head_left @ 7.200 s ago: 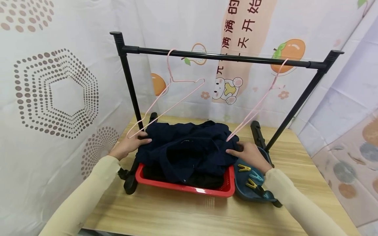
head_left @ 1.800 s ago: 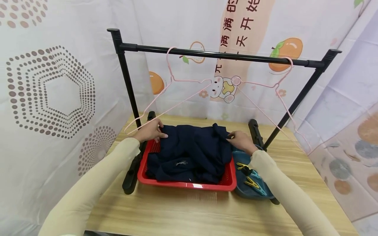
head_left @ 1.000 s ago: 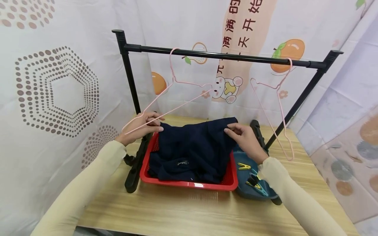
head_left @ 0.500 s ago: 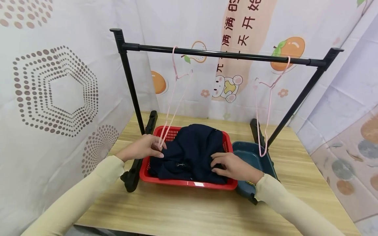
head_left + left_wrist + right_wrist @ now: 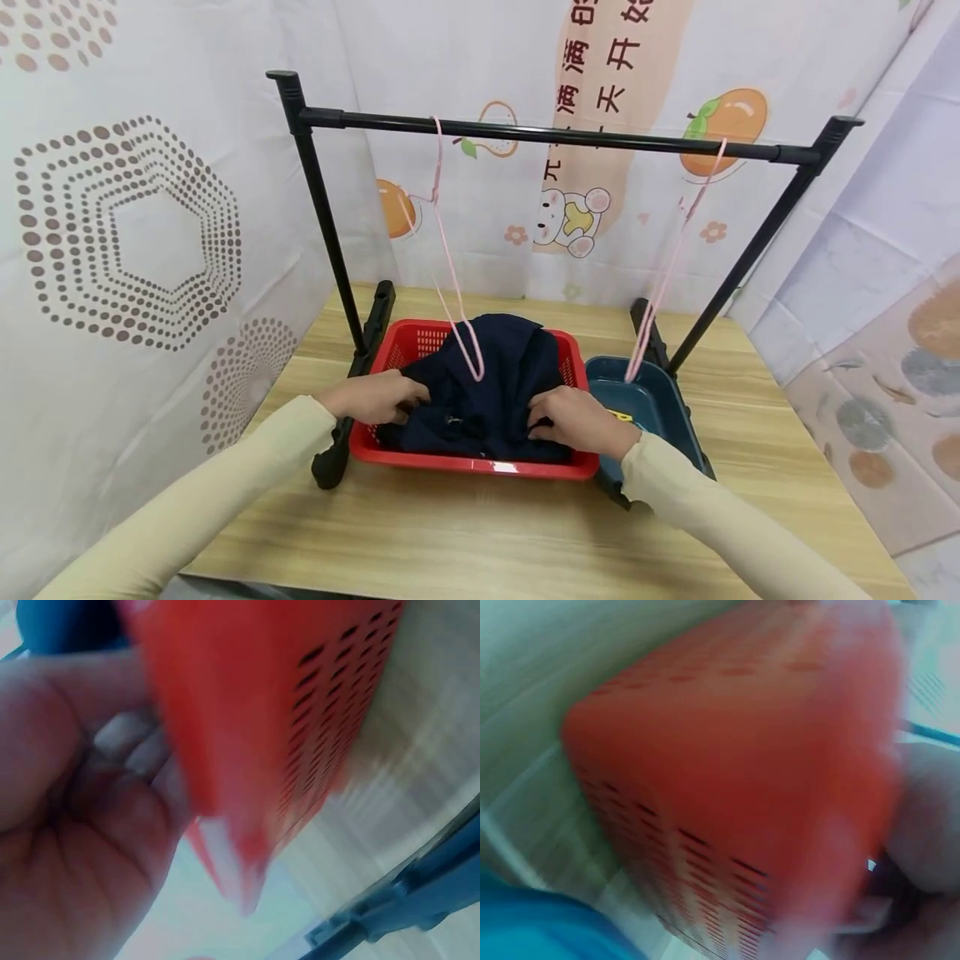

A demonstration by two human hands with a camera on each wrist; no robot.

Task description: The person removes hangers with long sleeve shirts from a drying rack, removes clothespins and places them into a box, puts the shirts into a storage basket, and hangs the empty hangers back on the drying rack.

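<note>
A crumpled navy garment [image 5: 491,375] with small pale lettering lies heaped in a red plastic basket [image 5: 472,463]. My left hand [image 5: 381,395] reaches over the basket's left side, its fingers curled into the garment's left part. Opposite it, my right hand [image 5: 577,419] crosses the right rim and grips the cloth near the front corner. In the left wrist view, the hand's curled fingers [image 5: 142,761] sit close to the rim; the fingertips' hold is hidden. The right wrist view is blurred, with dark cloth [image 5: 889,889] between thumb and fingers.
A black clothes rack [image 5: 555,137] spans above the basket. A pink hanger [image 5: 453,275] dangles from its left part, low over the garment, and a second hanger [image 5: 666,275] hangs at right. Beside the basket stands a blue tray [image 5: 651,400] with clothespins, partly covered by the right arm.
Both hands held the garment's upper edge raised about a second ago. That edge has dropped into the basket, and the hands have moved lower to the front part. Both hangers have swung round.
</note>
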